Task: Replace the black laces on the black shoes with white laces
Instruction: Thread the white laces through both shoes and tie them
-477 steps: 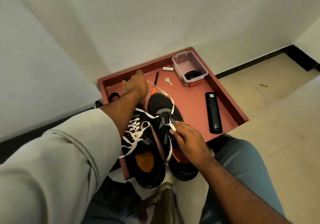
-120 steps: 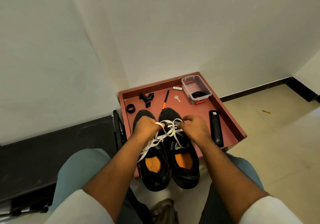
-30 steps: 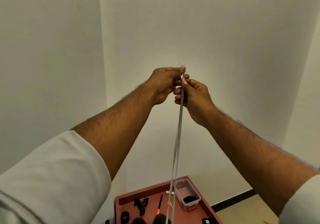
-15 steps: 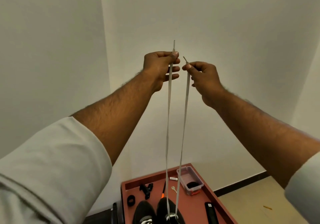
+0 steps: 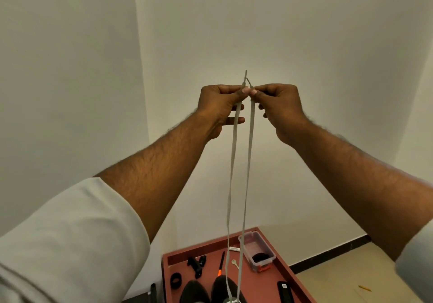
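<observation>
Both hands are raised high in front of the white wall. My left hand (image 5: 219,105) pinches one end of the white lace (image 5: 230,185) and my right hand (image 5: 280,105) pinches the other end, fingertips nearly touching. The two lace strands hang straight down, side by side, to the right black shoe (image 5: 222,291) on the red tray (image 5: 293,277). The left black shoe (image 5: 193,292) stands beside it. Only the toes of both shoes show at the bottom edge.
On the tray lie a clear plastic box (image 5: 256,250), a key (image 5: 235,263), an orange-and-black pen (image 5: 221,264), a black clip (image 5: 196,264), a black ring (image 5: 175,280) and a black remote (image 5: 284,292). Tiled floor lies to the right.
Over the last half second my hands have come together, so the two lace ends nearly meet. The view has tilted slightly up, hiding more of the shoes.
</observation>
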`<state>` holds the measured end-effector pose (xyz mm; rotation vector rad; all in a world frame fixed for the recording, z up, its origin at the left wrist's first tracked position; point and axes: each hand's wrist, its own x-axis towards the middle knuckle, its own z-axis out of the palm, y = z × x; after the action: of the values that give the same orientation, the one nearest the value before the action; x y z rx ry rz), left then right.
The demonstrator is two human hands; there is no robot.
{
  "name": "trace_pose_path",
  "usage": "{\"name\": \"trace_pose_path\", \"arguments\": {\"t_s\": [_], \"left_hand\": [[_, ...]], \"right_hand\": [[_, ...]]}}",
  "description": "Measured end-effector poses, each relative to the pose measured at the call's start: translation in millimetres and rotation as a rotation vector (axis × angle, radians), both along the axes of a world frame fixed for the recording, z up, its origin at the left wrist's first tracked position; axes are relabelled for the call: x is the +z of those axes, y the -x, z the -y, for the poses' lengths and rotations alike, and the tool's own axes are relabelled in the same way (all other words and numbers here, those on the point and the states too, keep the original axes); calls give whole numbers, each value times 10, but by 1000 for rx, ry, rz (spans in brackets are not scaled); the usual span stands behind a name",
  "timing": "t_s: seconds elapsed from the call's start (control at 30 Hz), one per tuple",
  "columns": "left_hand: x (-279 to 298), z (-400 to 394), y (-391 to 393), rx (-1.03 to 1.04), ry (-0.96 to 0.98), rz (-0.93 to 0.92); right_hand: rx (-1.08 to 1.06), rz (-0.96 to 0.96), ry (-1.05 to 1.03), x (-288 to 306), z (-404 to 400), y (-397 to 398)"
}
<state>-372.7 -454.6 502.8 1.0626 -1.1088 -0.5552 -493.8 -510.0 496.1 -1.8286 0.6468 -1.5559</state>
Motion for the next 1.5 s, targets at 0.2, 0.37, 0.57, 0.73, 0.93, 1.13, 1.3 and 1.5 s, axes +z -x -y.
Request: {"name": "trace_pose_path", "arguments": {"t_s": [0.2,0.37,0.57,0.73,0.93,1.13,1.3,1.5], "left_hand": [[-23,19,76,27,31,-11],[7,46,91,-1,61,-51],[-219,119,35,-63,-24,-120],[-680,163,11,-119,-90,-191],[-1491,119,-47,-164,-202,-283],[-3064,-46,-245,69,-617,-398],[-4198,-125,-171,183,-863,88],[-4739,-42,-31,156,-1093,478]], "right_hand": [[6,47,18,1,-29,-10],[19,118,-30,65,-45,7],[93,137,-171,-68,-41,-28],[147,114,-275,-446,31,-112],[192,63,-416,-1232,171,-154],[72,-112,-713,-2943,260,-20],[92,-465,-854,-4150,138,172],[26,-646,-871,-4777,110,169]]}}
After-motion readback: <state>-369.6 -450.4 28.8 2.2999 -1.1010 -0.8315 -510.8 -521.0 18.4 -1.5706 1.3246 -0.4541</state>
